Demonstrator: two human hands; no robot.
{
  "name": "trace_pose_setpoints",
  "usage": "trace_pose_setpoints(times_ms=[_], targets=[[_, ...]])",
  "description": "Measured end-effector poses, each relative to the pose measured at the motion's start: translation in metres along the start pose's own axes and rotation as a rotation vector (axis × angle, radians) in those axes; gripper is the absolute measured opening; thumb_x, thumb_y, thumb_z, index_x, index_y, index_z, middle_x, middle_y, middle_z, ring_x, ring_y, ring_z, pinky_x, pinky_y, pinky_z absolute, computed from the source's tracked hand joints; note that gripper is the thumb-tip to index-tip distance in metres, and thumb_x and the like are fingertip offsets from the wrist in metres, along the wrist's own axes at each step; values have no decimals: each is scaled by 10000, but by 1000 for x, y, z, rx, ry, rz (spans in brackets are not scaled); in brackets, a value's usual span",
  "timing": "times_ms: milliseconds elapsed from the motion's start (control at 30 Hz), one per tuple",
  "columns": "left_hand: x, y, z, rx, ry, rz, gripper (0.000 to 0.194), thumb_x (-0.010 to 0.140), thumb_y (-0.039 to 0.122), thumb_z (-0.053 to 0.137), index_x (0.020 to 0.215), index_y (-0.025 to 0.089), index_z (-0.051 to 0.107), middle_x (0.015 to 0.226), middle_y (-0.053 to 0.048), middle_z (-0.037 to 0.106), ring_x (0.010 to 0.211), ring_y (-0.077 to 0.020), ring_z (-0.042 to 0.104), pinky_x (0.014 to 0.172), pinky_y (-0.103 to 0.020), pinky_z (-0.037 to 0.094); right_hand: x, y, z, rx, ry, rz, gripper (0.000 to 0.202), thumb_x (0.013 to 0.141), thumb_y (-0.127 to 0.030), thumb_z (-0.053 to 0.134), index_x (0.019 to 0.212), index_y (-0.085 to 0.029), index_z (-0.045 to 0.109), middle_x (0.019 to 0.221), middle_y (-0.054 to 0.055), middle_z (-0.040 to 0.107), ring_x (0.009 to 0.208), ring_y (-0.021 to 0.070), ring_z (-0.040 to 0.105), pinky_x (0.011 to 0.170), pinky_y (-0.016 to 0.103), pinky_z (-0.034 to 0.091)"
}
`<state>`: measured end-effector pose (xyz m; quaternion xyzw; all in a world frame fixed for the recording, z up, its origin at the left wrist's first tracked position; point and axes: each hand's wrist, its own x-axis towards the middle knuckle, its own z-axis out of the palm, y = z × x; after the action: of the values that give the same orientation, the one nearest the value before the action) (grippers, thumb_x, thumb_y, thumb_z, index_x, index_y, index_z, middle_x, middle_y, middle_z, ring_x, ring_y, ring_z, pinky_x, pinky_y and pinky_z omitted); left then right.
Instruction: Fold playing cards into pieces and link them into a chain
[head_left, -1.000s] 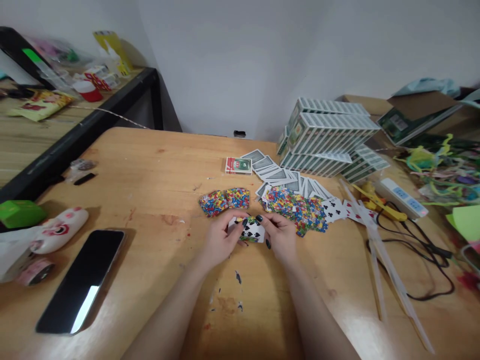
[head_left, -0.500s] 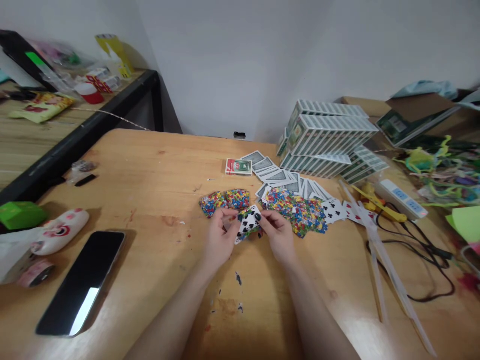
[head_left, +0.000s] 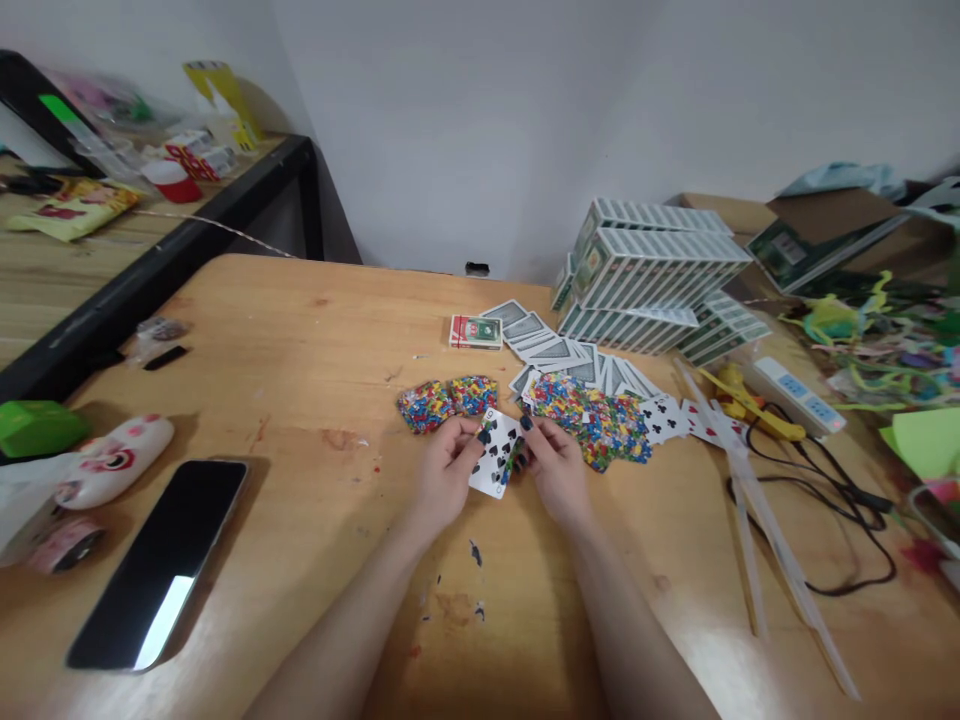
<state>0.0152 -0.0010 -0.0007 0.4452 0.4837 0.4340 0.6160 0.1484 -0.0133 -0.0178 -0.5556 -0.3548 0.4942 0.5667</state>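
Note:
Near the middle of the table, my left hand (head_left: 450, 470) pinches a white playing card (head_left: 493, 458) with black spades, face up. My right hand (head_left: 555, 468) is closed at the card's right side, with a colourful patterned piece showing by its fingertips; how much it grips is partly hidden. Behind my left hand lie colourful patterned cards (head_left: 442, 400). More colourful cards (head_left: 592, 415) spread behind and right of my right hand, beside face-up club cards (head_left: 664, 418) and a heart card. Grey-backed cards (head_left: 551, 345) fan out farther back.
A red and green card box (head_left: 475, 332) stands left of the fan. Stacked card boxes (head_left: 660, 268) rise at the back right. Clear strips (head_left: 780, 540), cables and a power strip (head_left: 799, 395) lie right; a phone (head_left: 161, 565) and a green object (head_left: 41, 428) lie left.
The spade card between my hands has turned more upright and shows more of its face. The view has shifted slightly.

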Motion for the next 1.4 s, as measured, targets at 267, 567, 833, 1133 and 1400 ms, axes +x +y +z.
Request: trace_pose_setpoints(times_ms=[267, 567, 833, 1133, 1400], targets=[[-1, -6, -5, 41, 2, 65, 63, 725, 219, 541, 702, 174, 504, 561, 61, 503, 481, -66, 455, 455, -164, 341, -5, -4, 2, -68, -52, -19, 223, 702, -390, 624, 705, -173, 572, 589, -32, 511, 499, 91, 431, 455, 205, 351], [-5, -10, 2, 23, 74, 159, 208, 775, 181, 478, 975, 192, 535, 763, 4, 586, 675, -111, 545, 602, -208, 424, -12, -9, 10, -175, -74, -86, 196, 771, -371, 530, 744, -181, 571, 600, -29, 507, 536, 107, 446, 504, 212, 370], [-7, -8, 8, -3, 143, 128, 134, 800, 211, 438, 916, 196, 504, 782, 7, 568, 696, -116, 532, 628, -216, 427, -22, -2, 22, -90, 45, -12, 189, 778, -355, 478, 869, -212, 562, 746, -1, 563, 651, 145, 510, 581, 242, 435], [-8, -6, 9, -9, 196, 140, 144, 780, 189, 449, 898, 198, 532, 755, 12, 574, 678, -111, 536, 605, -206, 429, -23, -2, 24, -22, 35, 14, 185, 771, -353, 491, 879, -219, 559, 784, 4, 574, 689, 155, 530, 617, 257, 448], [-9, -1, 3, 10, 30, 162, 351, 772, 195, 501, 1122, 203, 480, 927, -37, 615, 746, -126, 573, 665, -224, 454, -21, -3, 21, -39, 38, -62, 221, 770, -347, 516, 929, -217, 598, 937, 27, 629, 816, 173, 565, 732, 289, 455]])
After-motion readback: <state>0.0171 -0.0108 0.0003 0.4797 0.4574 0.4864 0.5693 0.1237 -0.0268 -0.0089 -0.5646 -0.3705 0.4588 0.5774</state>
